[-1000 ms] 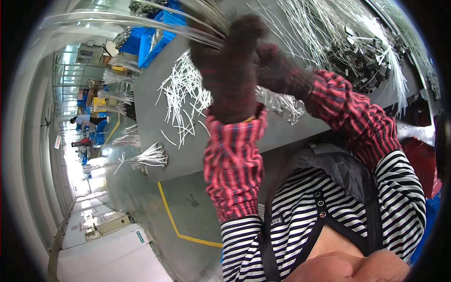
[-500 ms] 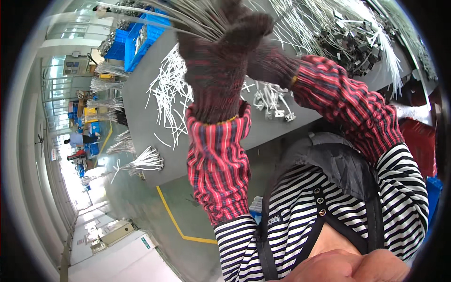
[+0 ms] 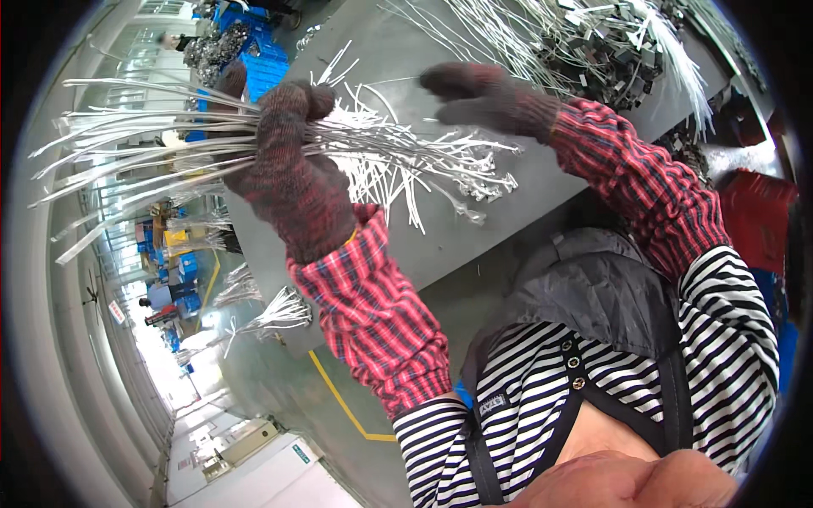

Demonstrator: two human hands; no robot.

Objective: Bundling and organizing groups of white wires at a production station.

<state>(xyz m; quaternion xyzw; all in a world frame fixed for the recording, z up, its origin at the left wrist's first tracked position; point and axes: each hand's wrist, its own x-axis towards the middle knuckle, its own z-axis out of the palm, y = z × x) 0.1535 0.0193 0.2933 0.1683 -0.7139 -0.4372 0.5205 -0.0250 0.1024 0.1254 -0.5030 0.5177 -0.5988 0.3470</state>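
Observation:
In a dark knitted glove, my left hand point(image 3: 292, 152) is wrapped round a bundle of thin white cables point(image 3: 174, 127). One end of the bundle fans out past the table edge on the left; the other, with small connector-like tips, reaches right over the table. To the right, apart from the bundle, my gloved right hand point(image 3: 491, 97) has its fingers stretched out and holds nothing. Loose white cable pieces point(image 3: 381, 190) lie on the grey table point(image 3: 474, 245) under the bundle, partly hidden by it.
A heap of cables with black connectors point(image 3: 605, 68) covers the table's far right. Another tied cable bundle point(image 3: 284, 311) sits at the near left corner. Blue bins point(image 3: 258, 55) stand beyond the table's far left. A red container point(image 3: 762, 216) is at my right.
My left hand has moved left and down with the cable bundle. My right hand, before crossed behind the left wrist, is now apart from it on the right.

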